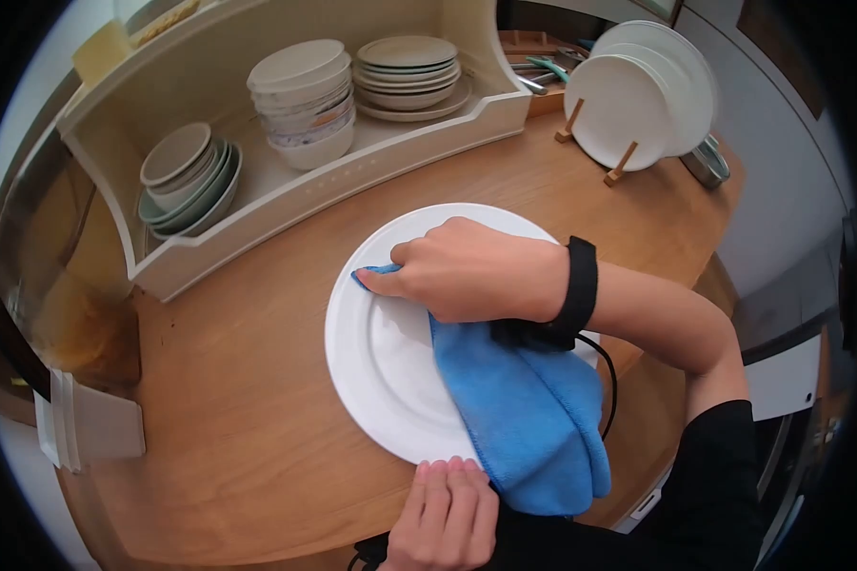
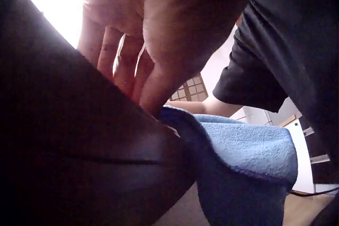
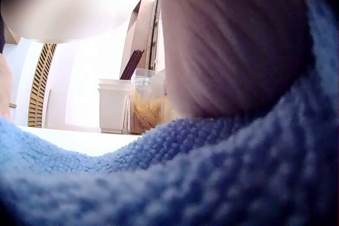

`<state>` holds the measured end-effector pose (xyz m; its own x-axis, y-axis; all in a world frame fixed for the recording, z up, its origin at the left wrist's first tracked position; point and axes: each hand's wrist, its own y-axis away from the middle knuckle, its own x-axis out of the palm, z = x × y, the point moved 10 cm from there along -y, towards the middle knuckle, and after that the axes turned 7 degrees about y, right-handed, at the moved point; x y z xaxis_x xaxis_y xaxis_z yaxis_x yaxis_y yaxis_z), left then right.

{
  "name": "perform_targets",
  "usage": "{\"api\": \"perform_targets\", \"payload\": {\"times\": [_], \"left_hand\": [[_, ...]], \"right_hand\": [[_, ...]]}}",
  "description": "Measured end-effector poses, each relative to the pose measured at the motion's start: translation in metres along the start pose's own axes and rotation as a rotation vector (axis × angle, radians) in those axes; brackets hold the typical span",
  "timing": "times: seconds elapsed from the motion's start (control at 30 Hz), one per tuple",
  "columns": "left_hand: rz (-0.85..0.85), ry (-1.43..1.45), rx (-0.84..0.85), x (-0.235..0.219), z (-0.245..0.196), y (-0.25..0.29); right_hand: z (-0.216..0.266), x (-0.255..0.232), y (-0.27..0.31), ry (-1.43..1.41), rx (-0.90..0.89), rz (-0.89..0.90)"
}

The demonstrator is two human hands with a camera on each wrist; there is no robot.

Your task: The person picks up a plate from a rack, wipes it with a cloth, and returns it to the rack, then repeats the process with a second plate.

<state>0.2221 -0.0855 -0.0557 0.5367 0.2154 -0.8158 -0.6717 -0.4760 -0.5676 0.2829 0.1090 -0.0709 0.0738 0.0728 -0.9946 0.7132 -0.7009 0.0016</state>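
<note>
A large white plate with a raised rim lies on the wooden table. Across its right side drapes a blue cloth, which hangs past the plate toward the person's body. My right hand, with a black strap at the wrist, grips part of this cloth against the plate's upper area; a corner of cloth shows beside the thumb. In the right wrist view the cloth bunches under the palm. At the plate's near rim, the fingertips of my left hand rest side by side, fingers fairly straight. The left wrist view shows this hand from below.
A cream shelf at the back holds a stack of bowls, stacked plates and green-white dishes. White plates stand in a wooden rack at the back right. At the left is a white container.
</note>
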Motion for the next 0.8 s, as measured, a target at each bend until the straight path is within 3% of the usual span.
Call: {"api": "perform_targets", "payload": {"times": [0.13, 0.33, 0.43, 0.67, 0.77, 0.8], "left_hand": [[-0.055, 0.040, -0.058, -0.005, -0.001, 0.000], [-0.035, 0.032, -0.093, -0.003, 0.001, -0.004], [-0.053, 0.027, -0.096, -0.003, -0.001, -0.004], [-0.045, 0.057, -0.065, -0.003, -0.002, -0.006], [0.006, 0.099, -0.081, -0.006, 0.000, -0.010], [0.036, 0.132, -0.096, -0.006, 0.001, -0.011]], "right_hand": [[-0.028, 0.001, 0.031, 0.033, 0.125, -0.031], [-0.075, 0.012, 0.089, -0.036, 0.381, 0.158], [-0.082, 0.011, 0.120, -0.069, 0.411, 0.081], [-0.107, -0.015, 0.186, -0.075, 0.553, 0.140], [-0.141, -0.069, 0.201, 0.214, 0.663, -0.131], [-0.152, -0.092, 0.203, 0.344, 0.643, -0.332]]}}
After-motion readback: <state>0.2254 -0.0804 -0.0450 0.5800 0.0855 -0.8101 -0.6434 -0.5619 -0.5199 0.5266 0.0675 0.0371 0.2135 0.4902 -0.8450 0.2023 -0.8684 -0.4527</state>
